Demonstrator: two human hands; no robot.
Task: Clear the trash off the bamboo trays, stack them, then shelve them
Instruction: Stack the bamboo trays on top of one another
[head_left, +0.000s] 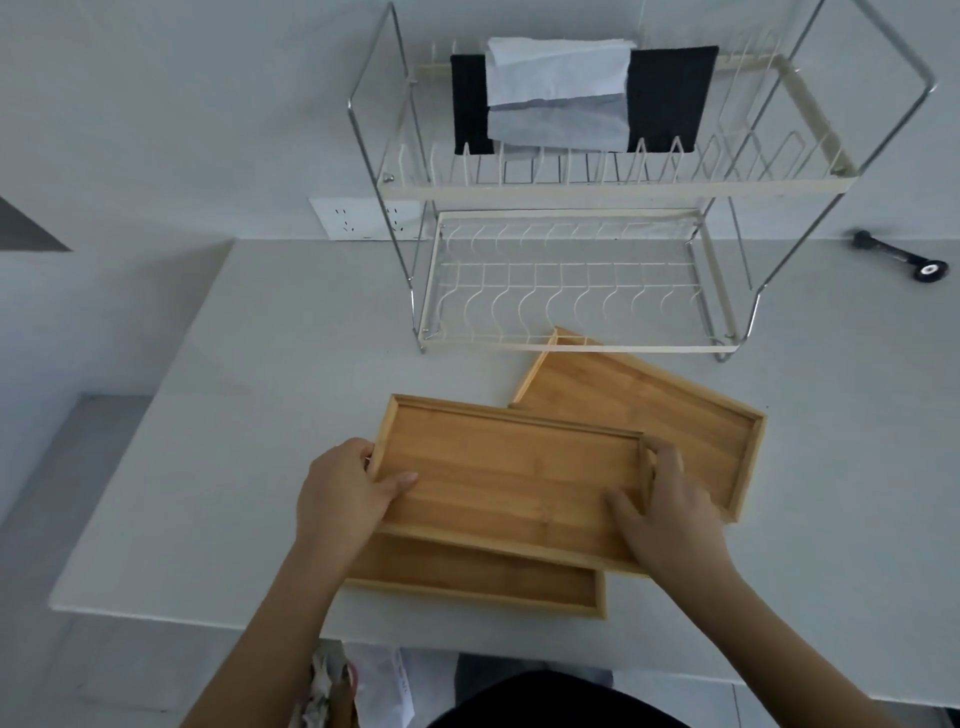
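Observation:
Three empty bamboo trays lie on the white table. I hold the top tray by its short ends: my left hand grips the left end and my right hand grips the right end, thumbs inside the rim. It sits tilted over a second tray near the table's front edge, and its right end overlaps a third tray that lies angled toward the rack. A two-tier wire dish rack stands behind, its lower shelf bare.
Black and white cloths hang on the rack's upper tier. A small black dumbbell-shaped tool lies at the far right. A wall socket sits behind the rack. Crumpled trash in a bag shows below the table's front edge.

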